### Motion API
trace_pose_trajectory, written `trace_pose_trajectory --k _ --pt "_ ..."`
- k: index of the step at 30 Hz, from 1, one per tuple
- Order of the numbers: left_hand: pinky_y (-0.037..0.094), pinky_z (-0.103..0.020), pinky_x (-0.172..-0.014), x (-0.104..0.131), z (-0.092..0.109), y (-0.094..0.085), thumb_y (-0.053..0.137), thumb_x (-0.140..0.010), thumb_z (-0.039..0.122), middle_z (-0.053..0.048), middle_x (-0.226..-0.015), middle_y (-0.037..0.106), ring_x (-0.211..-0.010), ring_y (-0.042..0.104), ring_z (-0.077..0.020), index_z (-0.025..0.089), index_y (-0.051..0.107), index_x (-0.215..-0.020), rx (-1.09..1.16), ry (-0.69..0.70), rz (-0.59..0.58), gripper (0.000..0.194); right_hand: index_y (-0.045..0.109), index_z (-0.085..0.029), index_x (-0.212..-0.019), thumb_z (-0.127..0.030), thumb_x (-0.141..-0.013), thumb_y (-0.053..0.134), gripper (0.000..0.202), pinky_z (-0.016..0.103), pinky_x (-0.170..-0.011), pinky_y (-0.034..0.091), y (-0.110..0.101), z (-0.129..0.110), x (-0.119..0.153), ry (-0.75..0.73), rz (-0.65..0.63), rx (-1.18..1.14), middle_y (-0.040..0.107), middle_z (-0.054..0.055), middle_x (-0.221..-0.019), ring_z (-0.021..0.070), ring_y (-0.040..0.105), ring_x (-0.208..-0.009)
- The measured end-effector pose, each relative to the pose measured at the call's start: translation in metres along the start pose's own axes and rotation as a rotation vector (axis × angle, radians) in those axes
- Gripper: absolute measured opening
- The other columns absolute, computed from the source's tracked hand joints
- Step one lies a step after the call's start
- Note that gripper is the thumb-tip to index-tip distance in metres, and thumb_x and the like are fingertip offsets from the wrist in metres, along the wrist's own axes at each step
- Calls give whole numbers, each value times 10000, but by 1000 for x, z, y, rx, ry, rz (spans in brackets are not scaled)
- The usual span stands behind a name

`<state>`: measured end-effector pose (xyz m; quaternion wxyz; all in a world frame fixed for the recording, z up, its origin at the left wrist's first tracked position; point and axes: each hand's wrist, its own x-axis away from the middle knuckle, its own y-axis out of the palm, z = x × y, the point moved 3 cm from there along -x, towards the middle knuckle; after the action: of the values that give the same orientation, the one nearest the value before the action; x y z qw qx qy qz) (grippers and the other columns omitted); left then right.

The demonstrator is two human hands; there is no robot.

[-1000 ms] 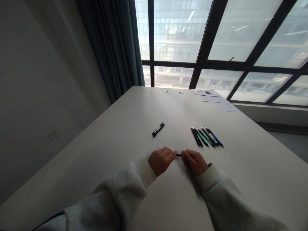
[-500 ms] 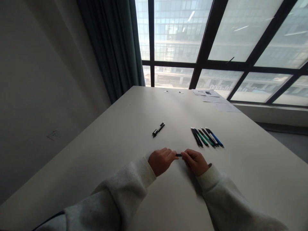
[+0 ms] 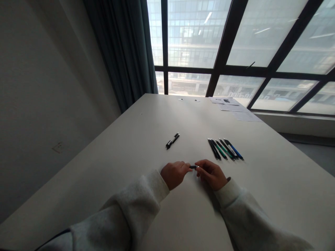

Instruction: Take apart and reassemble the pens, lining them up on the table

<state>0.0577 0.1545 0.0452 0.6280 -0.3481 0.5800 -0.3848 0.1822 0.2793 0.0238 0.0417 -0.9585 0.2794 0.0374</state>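
In the middle of the white table [image 3: 110, 167], a dark pen [image 3: 193, 167] lies crosswise between my two hands. My left hand [image 3: 175, 174] is closed around its left part, hiding most of the barrel. At the pen's silver tip, my right hand [image 3: 211, 173] has its thumb and forefinger above and below, and the bright end shows between them. Beyond the hands, a pair of black pens [image 3: 172, 141] with white sections lies to the left. To the right is a row of several pens [image 3: 221, 150], black, green and blue, with their tips pointing away.
Paper sheets [image 3: 231, 108] lie along the far right edge of the table. Two small white pieces [image 3: 196, 100] are near the far edge. A dark curtain [image 3: 125, 52] and a wall [image 3: 52, 87] with a socket stand on the left, windows [image 3: 193, 35] behind.
My right thumb and forefinger have loosened and parted slightly, uncovering the pen's silver tip. My left hand keeps its hold, and the pens on the table have not moved.
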Motion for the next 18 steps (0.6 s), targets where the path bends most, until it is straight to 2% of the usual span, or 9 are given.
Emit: trace_pose_trajectory --k 3,10,14,18 --pt "354 -254 -493 1 0 1 384 -990 374 -9 -723 629 -628 594 -152 186 581 -936 -1 3 -21 278 640 -160 -809 -434 -826 654 275 231 -434 426 -1 0 0 7 1 35 616 1 -607 98 512 -455" --pt "371 -248 -498 1 -1 3 395 -987 364 -7 -727 629 -617 594 -139 185 590 -925 21 -9 -38 272 638 -180 -876 -418 -737 739 294 258 -475 484 1 -4 -1 -26 -9 -34 606 -8 -619 120 540 -500" --pt "387 -252 -517 0 -3 3 407 -983 364 -9 -741 639 -639 611 -143 183 592 -934 49 -32 -43 263 617 -200 -983 -436 -710 756 387 258 -462 491 0 -4 -1 -7 33 -67 646 24 -786 138 581 -570" --pt "376 -252 -507 0 -3 3 395 -986 366 -11 -742 641 -627 607 -140 182 591 -920 54 -32 -44 277 618 -173 -745 -497 -785 668 330 233 -418 402 -2 1 -2 70 48 30 572 -20 -535 102 486 -435"
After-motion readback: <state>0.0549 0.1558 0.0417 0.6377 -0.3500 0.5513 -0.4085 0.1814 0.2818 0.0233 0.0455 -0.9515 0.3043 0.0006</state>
